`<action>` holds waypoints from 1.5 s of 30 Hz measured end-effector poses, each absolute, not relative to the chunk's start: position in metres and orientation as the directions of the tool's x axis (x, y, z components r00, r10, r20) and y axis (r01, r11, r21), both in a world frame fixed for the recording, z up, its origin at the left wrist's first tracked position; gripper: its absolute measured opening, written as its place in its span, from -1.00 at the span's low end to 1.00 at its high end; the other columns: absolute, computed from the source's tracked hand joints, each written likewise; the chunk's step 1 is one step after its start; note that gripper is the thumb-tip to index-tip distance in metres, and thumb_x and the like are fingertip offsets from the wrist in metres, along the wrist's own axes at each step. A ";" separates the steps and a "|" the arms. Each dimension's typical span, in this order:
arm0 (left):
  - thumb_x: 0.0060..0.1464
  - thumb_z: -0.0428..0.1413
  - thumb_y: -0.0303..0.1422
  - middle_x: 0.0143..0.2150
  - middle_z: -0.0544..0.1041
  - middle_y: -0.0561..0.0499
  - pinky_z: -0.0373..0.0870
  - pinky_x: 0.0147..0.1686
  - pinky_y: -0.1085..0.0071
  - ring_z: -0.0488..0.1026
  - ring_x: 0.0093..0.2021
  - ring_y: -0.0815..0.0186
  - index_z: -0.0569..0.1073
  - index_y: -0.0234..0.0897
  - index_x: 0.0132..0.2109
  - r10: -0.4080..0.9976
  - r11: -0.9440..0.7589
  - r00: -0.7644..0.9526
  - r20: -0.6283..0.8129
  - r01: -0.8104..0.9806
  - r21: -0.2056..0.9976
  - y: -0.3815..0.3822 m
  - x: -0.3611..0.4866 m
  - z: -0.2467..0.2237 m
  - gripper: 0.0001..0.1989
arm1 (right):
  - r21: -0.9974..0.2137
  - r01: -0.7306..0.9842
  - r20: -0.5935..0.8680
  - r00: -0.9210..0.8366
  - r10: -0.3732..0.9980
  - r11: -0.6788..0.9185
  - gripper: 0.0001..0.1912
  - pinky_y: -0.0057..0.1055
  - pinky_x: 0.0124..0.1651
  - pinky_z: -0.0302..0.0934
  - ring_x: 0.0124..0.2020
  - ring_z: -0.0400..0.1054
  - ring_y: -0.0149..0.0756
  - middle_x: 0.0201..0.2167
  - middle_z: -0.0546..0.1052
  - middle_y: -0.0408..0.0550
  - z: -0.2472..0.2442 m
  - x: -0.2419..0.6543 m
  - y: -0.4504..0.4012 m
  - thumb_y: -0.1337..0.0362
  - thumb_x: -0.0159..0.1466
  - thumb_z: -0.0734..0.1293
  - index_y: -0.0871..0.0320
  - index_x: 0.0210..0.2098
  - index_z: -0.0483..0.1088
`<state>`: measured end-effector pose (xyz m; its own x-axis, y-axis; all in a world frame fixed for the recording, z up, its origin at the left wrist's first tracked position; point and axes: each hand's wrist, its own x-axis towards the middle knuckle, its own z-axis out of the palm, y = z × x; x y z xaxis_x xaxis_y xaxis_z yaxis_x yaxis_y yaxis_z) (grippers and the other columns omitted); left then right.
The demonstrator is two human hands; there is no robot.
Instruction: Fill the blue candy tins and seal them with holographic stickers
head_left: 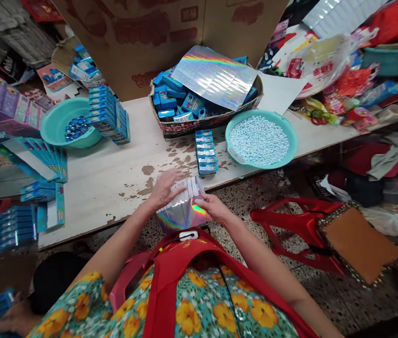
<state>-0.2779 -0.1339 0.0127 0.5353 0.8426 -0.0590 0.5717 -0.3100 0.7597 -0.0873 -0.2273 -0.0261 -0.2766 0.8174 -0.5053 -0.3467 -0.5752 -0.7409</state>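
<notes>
My right hand [210, 206] pinches the right edge of a shiny holographic sheet [181, 211] with white strips along its top, held over the table's front edge. My left hand [166, 188] lies at the sheet's upper left, fingers apart and a little blurred, touching or just above the strips. Just beyond the sheet stands a short row of small blue boxes [206, 153]. To its right is a turquoise basin [293, 141] of pale blue pellets. Behind them, a carton [181, 126] holds many blue boxes, with another holographic sheet [216, 77] lying on top.
At the left are a turquoise basin [49, 126] with blue wrapped pieces, stacked blue boxes [106, 112] and purple boxes [11, 103]. A red stool [290, 225] stands right. Another person's hand [18, 314] is at the lower left.
</notes>
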 end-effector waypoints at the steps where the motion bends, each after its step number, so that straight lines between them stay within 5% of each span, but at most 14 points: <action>1: -0.06 0.20 -0.16 0.20 0.31 -0.15 -0.03 0.20 0.16 0.09 0.25 0.05 0.40 -0.20 0.07 0.799 -0.323 0.597 -0.067 0.521 0.790 -0.145 -0.272 0.013 -0.48 | -0.737 -0.353 -0.513 -0.263 0.817 -0.576 -0.60 -0.40 -0.28 0.26 -0.40 0.40 -0.33 -0.37 0.56 -0.11 -0.024 -0.085 -0.230 0.06 -0.06 0.46 0.18 -0.30 0.50; 5: -0.12 0.24 -0.14 0.19 0.33 -0.16 0.02 0.18 0.20 0.19 0.20 0.04 0.37 -0.17 0.11 0.756 -0.263 0.641 -0.133 0.483 0.835 -0.184 -0.250 0.002 -0.39 | -0.729 -0.384 -0.528 -0.212 0.822 -0.567 -0.65 -0.45 -0.36 0.22 -0.48 0.36 -0.39 -0.44 0.54 -0.15 -0.012 -0.073 -0.240 0.07 -0.05 0.46 0.17 -0.35 0.49; 9: 0.05 0.10 -0.16 -0.14 0.53 -0.08 0.26 -0.11 0.37 0.43 -0.14 0.17 0.45 -0.13 0.00 0.760 -0.287 0.632 -0.152 0.536 0.794 -0.199 -0.236 -0.012 -0.64 | -0.777 -0.353 -0.520 -0.107 0.847 -0.521 -0.66 -0.44 -0.35 0.22 -0.47 0.36 -0.39 -0.44 0.54 -0.14 -0.006 -0.062 -0.248 0.08 -0.05 0.46 0.17 -0.36 0.48; 13: 0.10 0.05 -0.15 -0.39 0.52 -0.03 0.19 -0.35 0.45 0.40 -0.37 0.25 0.52 -0.16 -0.23 0.758 -0.302 0.619 -0.204 0.611 0.732 -0.198 -0.226 -0.013 -0.76 | -0.857 -0.228 -0.479 0.026 0.877 -0.462 -0.69 -0.37 -0.35 0.24 -0.46 0.37 -0.32 -0.48 0.52 -0.11 -0.007 -0.057 -0.255 0.06 -0.02 0.43 0.16 -0.41 0.44; 17: 0.11 0.04 -0.21 -0.48 0.48 0.00 0.09 -0.43 0.48 0.36 -0.44 0.29 0.51 -0.15 -0.37 0.779 -0.277 0.587 -0.222 0.640 0.717 -0.197 -0.214 -0.012 -0.79 | -0.942 0.228 -0.168 0.313 0.935 -0.245 -0.62 -0.25 -0.14 0.23 -0.20 0.37 -0.17 -0.25 0.53 0.00 -0.003 -0.052 -0.260 0.08 0.01 0.44 0.11 -0.22 0.43; 19: 0.09 0.06 -0.23 -0.52 0.45 -0.01 0.06 -0.45 0.47 0.35 -0.46 0.27 0.51 -0.16 -0.40 0.782 -0.293 0.584 -0.218 0.653 0.698 -0.196 -0.209 -0.011 -0.80 | -0.853 0.509 0.018 0.240 0.971 -0.111 -0.66 -0.23 -0.04 0.16 -0.11 0.34 -0.15 -0.17 0.52 -0.01 -0.001 -0.047 -0.260 0.11 0.07 0.42 0.06 -0.16 0.44; 22: 0.08 0.06 -0.22 -0.46 0.49 -0.02 0.07 -0.44 0.46 0.38 -0.42 0.25 0.53 -0.12 -0.31 0.764 -0.353 0.611 -0.210 0.666 0.657 -0.191 -0.208 -0.013 -0.83 | -0.726 0.688 0.041 0.026 0.999 0.012 -0.86 -0.24 -0.07 0.12 -0.22 0.39 -0.21 -0.30 0.56 -0.09 -0.004 -0.033 -0.255 0.16 0.22 0.32 0.01 -0.28 0.49; 29: 0.16 -0.04 -0.16 -0.35 0.55 -0.04 0.13 -0.41 0.44 0.42 -0.35 0.24 0.52 -0.15 -0.21 0.793 -0.408 0.516 -0.324 0.845 0.347 -0.163 -0.253 -0.027 -0.71 | -0.746 0.661 0.047 0.166 0.985 -0.076 -0.82 -0.31 -0.17 0.21 -0.31 0.44 -0.22 -0.33 0.59 -0.12 -0.027 0.006 -0.241 0.14 0.23 0.30 0.02 -0.33 0.53; 33: 0.22 -0.14 -0.24 -0.24 0.55 -0.07 0.23 -0.31 0.41 0.44 -0.22 0.21 0.50 -0.18 -0.14 0.840 -0.428 0.479 -0.256 0.874 0.231 -0.161 -0.285 -0.036 -0.68 | -0.773 0.635 0.068 0.095 0.993 -0.008 -0.82 -0.35 -0.14 0.23 -0.28 0.45 -0.26 -0.30 0.60 -0.14 -0.046 0.000 -0.239 0.18 0.25 0.29 0.03 -0.29 0.53; 36: 0.23 -0.20 -0.37 -0.08 0.52 -0.12 0.26 -0.18 0.38 0.42 -0.09 0.20 0.45 -0.21 -0.04 0.843 -0.453 0.495 -0.211 0.864 0.219 -0.171 -0.316 -0.046 -0.65 | -0.749 0.662 0.087 0.056 0.995 0.028 -0.81 -0.34 -0.08 0.20 -0.21 0.43 -0.27 -0.23 0.59 -0.13 -0.068 -0.022 -0.243 0.24 0.28 0.26 0.02 -0.21 0.51; 40: 0.19 -0.13 -0.32 -0.28 0.56 -0.09 0.24 -0.29 0.39 0.46 -0.25 0.20 0.49 -0.20 -0.20 0.759 -0.376 0.414 -0.503 0.909 0.180 -0.181 -0.366 -0.062 -0.71 | -0.778 0.627 -0.057 -0.130 0.990 0.038 -0.86 -0.39 -0.13 0.21 -0.27 0.44 -0.30 -0.31 0.60 -0.14 -0.100 -0.058 -0.245 0.31 0.23 0.31 0.02 -0.29 0.53; 45: 0.17 -0.13 -0.22 -0.33 0.55 -0.04 0.22 -0.29 0.43 0.43 -0.31 0.25 0.48 -0.21 -0.25 0.764 -0.203 0.379 -0.523 0.910 0.363 -0.161 -0.412 -0.066 -0.68 | -0.792 0.610 -0.093 -0.091 0.992 -0.018 -0.86 -0.42 -0.14 0.23 -0.24 0.43 -0.29 -0.28 0.59 -0.08 -0.103 -0.085 -0.209 0.29 0.24 0.29 0.09 -0.27 0.51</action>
